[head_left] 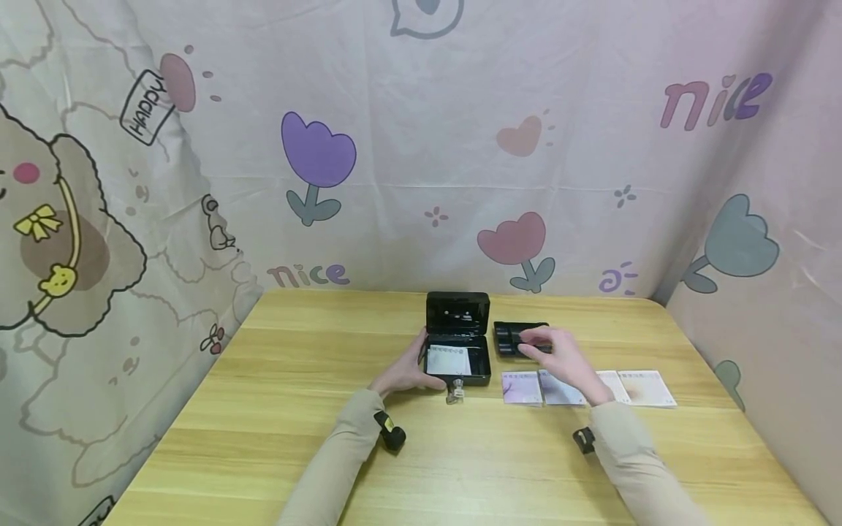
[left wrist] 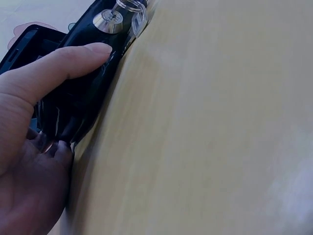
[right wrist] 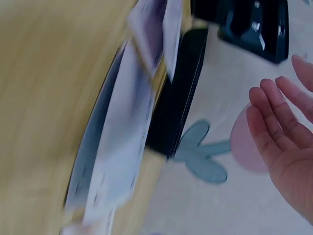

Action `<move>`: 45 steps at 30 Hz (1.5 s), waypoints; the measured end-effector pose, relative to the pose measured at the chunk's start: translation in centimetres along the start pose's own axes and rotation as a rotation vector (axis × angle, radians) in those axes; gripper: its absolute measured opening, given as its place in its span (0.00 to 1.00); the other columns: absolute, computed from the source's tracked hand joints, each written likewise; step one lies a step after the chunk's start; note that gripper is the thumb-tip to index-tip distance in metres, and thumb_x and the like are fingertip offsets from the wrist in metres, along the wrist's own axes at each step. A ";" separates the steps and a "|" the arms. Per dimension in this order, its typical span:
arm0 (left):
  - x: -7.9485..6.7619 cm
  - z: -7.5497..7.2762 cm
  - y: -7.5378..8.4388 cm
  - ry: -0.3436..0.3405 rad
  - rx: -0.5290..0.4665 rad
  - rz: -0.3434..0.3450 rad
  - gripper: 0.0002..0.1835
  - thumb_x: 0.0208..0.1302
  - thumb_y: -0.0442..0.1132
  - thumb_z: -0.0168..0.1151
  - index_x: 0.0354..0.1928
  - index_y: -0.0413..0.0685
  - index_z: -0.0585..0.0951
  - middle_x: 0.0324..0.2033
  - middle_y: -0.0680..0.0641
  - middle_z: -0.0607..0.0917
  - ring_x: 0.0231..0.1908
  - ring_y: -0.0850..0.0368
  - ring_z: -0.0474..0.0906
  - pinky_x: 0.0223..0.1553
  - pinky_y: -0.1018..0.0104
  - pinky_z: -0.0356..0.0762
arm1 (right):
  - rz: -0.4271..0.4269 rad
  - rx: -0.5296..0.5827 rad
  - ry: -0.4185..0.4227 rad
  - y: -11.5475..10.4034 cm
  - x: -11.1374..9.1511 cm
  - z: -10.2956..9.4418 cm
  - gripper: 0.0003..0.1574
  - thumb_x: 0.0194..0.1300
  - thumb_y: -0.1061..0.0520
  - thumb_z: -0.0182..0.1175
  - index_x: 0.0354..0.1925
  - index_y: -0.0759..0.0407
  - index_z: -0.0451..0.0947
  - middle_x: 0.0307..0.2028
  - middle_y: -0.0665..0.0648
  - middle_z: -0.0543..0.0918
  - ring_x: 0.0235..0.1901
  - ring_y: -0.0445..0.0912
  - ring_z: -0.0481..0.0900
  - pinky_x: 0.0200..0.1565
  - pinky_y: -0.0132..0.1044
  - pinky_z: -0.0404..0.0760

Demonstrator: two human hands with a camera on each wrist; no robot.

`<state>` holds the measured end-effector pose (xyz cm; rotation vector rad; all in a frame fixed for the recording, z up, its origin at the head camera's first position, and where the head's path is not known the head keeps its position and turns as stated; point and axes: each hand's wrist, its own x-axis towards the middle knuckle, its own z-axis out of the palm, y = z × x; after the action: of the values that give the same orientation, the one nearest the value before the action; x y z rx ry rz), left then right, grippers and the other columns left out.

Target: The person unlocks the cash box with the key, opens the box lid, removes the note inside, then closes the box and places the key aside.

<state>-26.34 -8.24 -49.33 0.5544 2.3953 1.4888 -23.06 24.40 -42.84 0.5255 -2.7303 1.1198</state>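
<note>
My left hand (head_left: 404, 371) grips a black cash box (head_left: 480, 374) by its left side, the thumb lying along the front wall. The box's lid (head_left: 457, 310) stands raised, and a pale note pad (head_left: 448, 361) lies inside. From the front lock (left wrist: 108, 22) hang keys on a ring (left wrist: 131, 5), seen in the left wrist view. To the right of the box sits a black compartment tray (head_left: 505, 340). Over that tray's right part my right hand (head_left: 562, 358) hovers with bent, relaxed fingers; in the right wrist view its palm holds nothing.
In front of the tray lies a row of pale printed note pads: a purple one (head_left: 522, 389), a bluish one (head_left: 558, 389) and a cream one (head_left: 647, 389) at the right end. The right forearm crosses above this row. A printed cloth (head_left: 395, 241) hangs behind the wooden table (head_left: 296, 409).
</note>
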 end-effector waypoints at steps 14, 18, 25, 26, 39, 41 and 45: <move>0.1 -0.1 -0.4 0.002 -0.027 0.038 0.71 0.45 0.36 0.81 0.80 0.40 0.37 0.81 0.37 0.40 0.81 0.42 0.38 0.80 0.45 0.40 | -0.125 0.092 -0.146 -3.6 2.9 4.7 0.21 0.69 0.57 0.63 0.56 0.66 0.81 0.51 0.64 0.87 0.50 0.54 0.84 0.54 0.54 0.84; 0.2 -0.1 -0.3 0.000 -0.035 0.035 0.71 0.45 0.37 0.81 0.80 0.41 0.37 0.81 0.38 0.41 0.81 0.42 0.39 0.81 0.44 0.40 | -0.165 0.102 -0.198 -3.7 3.7 5.8 0.21 0.69 0.57 0.62 0.56 0.68 0.81 0.52 0.65 0.87 0.51 0.55 0.84 0.55 0.53 0.84; 0.2 -0.2 -0.4 0.006 -0.043 0.030 0.71 0.45 0.37 0.81 0.80 0.41 0.38 0.81 0.38 0.42 0.81 0.42 0.39 0.80 0.43 0.40 | -0.179 0.123 -0.266 -3.7 4.9 7.3 0.24 0.70 0.55 0.62 0.58 0.68 0.79 0.54 0.65 0.86 0.52 0.55 0.84 0.55 0.50 0.85; 0.2 -0.2 -0.4 0.005 -0.045 0.028 0.71 0.45 0.37 0.81 0.80 0.41 0.38 0.81 0.38 0.42 0.81 0.43 0.39 0.80 0.43 0.40 | -0.179 0.118 -0.271 -3.7 5.1 7.6 0.23 0.70 0.55 0.62 0.58 0.68 0.79 0.54 0.65 0.86 0.53 0.55 0.84 0.56 0.50 0.85; 0.2 -0.1 -0.5 0.000 -0.024 0.016 0.71 0.47 0.39 0.81 0.80 0.43 0.36 0.81 0.39 0.40 0.81 0.44 0.39 0.80 0.45 0.44 | -0.125 0.078 -0.294 -3.3 6.8 10.3 0.20 0.66 0.66 0.63 0.56 0.69 0.81 0.54 0.66 0.86 0.52 0.57 0.85 0.55 0.49 0.85; 0.2 0.0 -0.4 -0.001 -0.028 0.017 0.71 0.47 0.39 0.81 0.81 0.43 0.37 0.81 0.39 0.40 0.81 0.44 0.39 0.80 0.45 0.44 | -0.108 0.064 -0.293 -3.2 6.8 10.5 0.20 0.66 0.65 0.64 0.56 0.68 0.81 0.54 0.66 0.86 0.52 0.57 0.85 0.55 0.50 0.85; 0.2 0.1 -0.4 0.003 -0.039 0.033 0.70 0.46 0.38 0.81 0.81 0.45 0.38 0.81 0.40 0.42 0.81 0.44 0.41 0.80 0.44 0.44 | -0.089 0.048 -0.280 -3.2 6.8 10.8 0.21 0.65 0.65 0.64 0.56 0.67 0.82 0.55 0.65 0.86 0.53 0.57 0.85 0.55 0.51 0.85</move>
<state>-26.57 -8.25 -49.74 0.5857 2.3657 1.5473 -28.20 12.94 -46.70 0.8622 -2.8820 1.1725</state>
